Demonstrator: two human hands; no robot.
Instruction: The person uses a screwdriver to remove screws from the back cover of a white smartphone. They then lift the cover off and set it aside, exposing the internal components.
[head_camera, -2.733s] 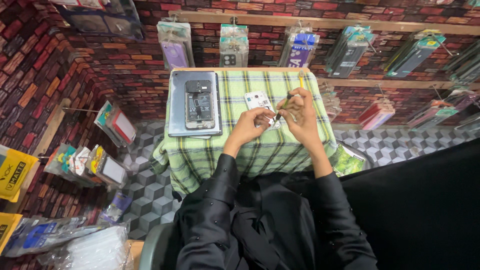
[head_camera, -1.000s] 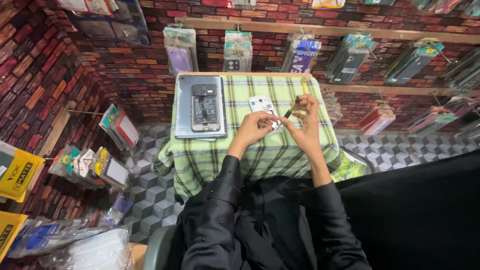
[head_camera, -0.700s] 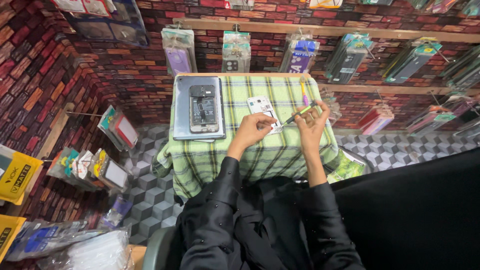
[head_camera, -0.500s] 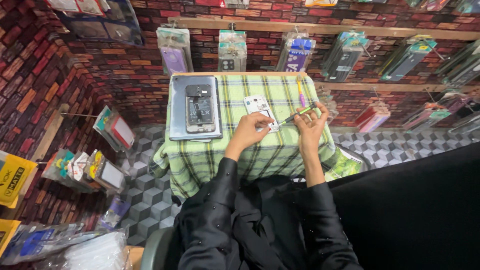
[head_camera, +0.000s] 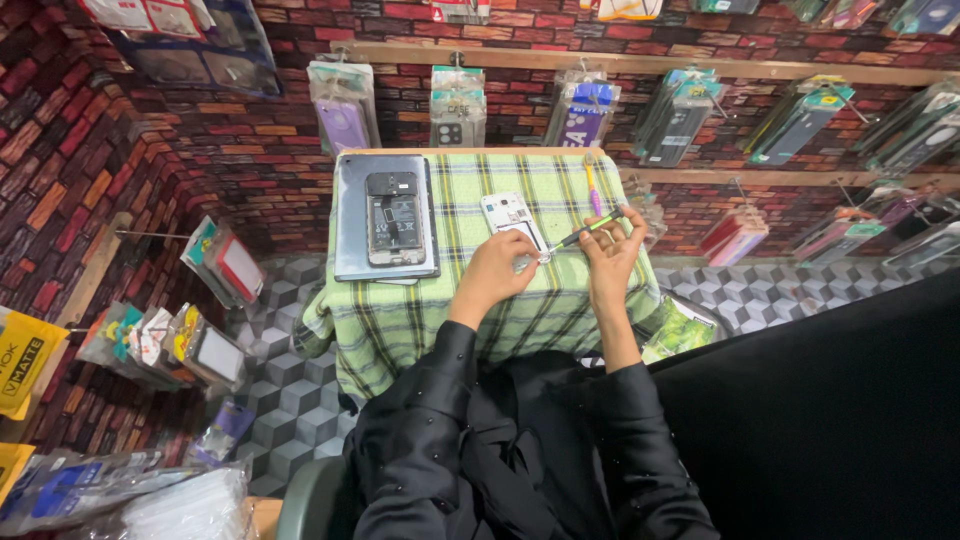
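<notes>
My left hand (head_camera: 497, 268) rests on the checked cloth, fingers pinched on a tiny metal part just below a white phone back cover (head_camera: 511, 217). My right hand (head_camera: 613, 247) holds a thin dark screwdriver (head_camera: 585, 233) with a green band, its tip pointing left toward the left fingertips. An opened phone (head_camera: 393, 217) with its insides showing lies on a grey tablet-like slab (head_camera: 384, 222) on the left of the small table (head_camera: 430, 310). Both arms wear black sleeves.
A purple and yellow tool (head_camera: 592, 190) lies near the table's far right edge. Packaged phone cases (head_camera: 457, 105) hang on hooks along the brick walls and on the left wall (head_camera: 221, 268). Plastic packets (head_camera: 120, 495) are heaped at the lower left. The floor has a grey cube pattern.
My right hand has shifted slightly right and lowered the screwdriver so its tip points at my left fingertips. The left hand stays below the white cover.
</notes>
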